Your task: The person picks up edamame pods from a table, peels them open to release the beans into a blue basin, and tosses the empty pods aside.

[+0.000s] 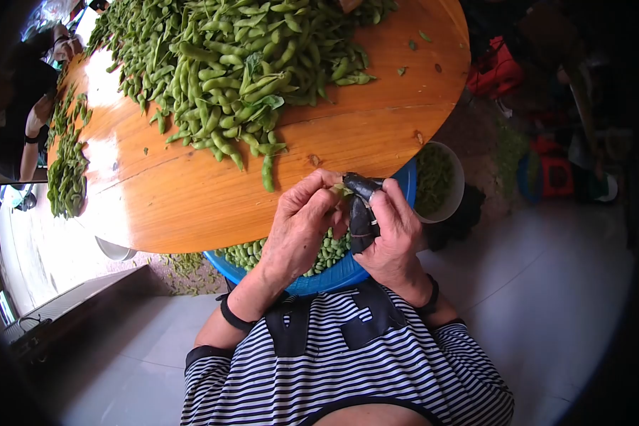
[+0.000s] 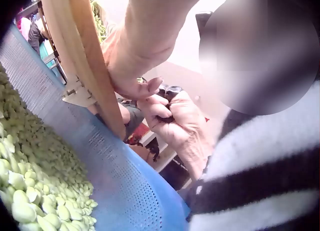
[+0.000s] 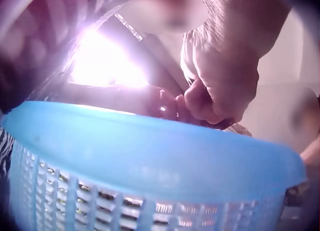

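Observation:
Over the table's near edge, my left hand (image 1: 302, 220) and right hand (image 1: 394, 245) meet at the fingertips. Black coverings (image 1: 362, 186) sit on the thumb and a finger of the right hand. A small green bean pod (image 1: 343, 190) is pinched between the two hands, mostly hidden by the fingers. Below them a blue perforated basket (image 1: 312, 285) holds shelled green beans (image 1: 331, 254). In the left wrist view the right hand (image 2: 177, 121) is curled beside the left thumb. The right wrist view shows the right hand (image 3: 225, 86) above the basket's rim (image 3: 165, 146).
A large heap of green pods (image 1: 227, 71) covers the far part of the round wooden table (image 1: 192, 192). A smaller pile (image 1: 69, 170) lies at the left, near another person's arm (image 1: 35, 124). A white bucket (image 1: 456, 177) with green pods or husks stands right of the basket.

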`<move>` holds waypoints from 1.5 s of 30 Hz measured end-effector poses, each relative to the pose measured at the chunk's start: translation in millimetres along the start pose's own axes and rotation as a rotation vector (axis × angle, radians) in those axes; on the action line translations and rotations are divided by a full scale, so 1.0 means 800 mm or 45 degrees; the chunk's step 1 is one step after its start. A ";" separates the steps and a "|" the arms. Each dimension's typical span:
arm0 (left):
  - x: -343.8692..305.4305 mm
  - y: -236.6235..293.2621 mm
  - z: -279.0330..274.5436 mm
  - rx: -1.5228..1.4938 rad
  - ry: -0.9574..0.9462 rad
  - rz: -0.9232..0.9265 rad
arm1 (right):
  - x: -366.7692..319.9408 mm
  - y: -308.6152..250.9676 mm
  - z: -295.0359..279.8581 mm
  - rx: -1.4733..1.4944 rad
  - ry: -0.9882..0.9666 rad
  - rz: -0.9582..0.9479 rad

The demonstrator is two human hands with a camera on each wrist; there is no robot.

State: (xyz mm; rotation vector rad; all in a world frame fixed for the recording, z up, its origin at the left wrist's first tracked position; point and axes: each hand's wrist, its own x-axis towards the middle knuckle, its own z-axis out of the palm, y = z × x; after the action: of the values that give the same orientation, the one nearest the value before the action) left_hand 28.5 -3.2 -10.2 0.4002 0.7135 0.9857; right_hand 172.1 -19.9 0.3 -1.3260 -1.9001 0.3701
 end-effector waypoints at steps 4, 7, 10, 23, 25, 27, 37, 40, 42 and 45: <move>-0.001 -0.006 0.005 -0.023 0.027 0.048 | 0.001 0.009 0.005 0.019 0.083 -0.029; 0.001 -0.012 0.007 -0.017 0.044 0.078 | 0.002 0.008 -0.001 0.101 0.051 0.032; 0.000 -0.011 0.004 0.016 0.019 0.073 | 0.010 0.012 -0.018 0.331 -0.091 0.254; -0.002 0.005 0.002 0.014 -0.016 -0.075 | 0.010 0.024 -0.032 1.245 -0.317 0.732; -0.002 0.003 0.001 -0.013 -0.036 -0.077 | 0.009 0.021 -0.032 1.008 -0.313 0.665; -0.003 0.001 0.002 -0.057 -0.026 -0.080 | 0.010 0.029 -0.029 0.776 -0.274 0.446; -0.005 -0.010 -0.003 -0.206 -0.083 -0.049 | 0.010 0.015 -0.030 0.689 -0.247 0.513; -0.008 -0.004 -0.007 -0.127 -0.117 -0.070 | 0.007 0.017 -0.042 0.817 -0.189 0.645; -0.018 0.002 -0.013 0.434 -0.300 -0.060 | 0.000 0.040 -0.061 0.830 0.022 0.509; -0.042 0.035 -0.019 1.320 -0.618 0.193 | -0.006 0.079 -0.121 0.157 0.191 0.777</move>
State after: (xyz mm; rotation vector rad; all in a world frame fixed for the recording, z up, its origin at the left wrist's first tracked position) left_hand -11.3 -18.3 8.1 1.5581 0.7043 0.5435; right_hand 285.1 -15.9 23.0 -1.7764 -1.2969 0.6569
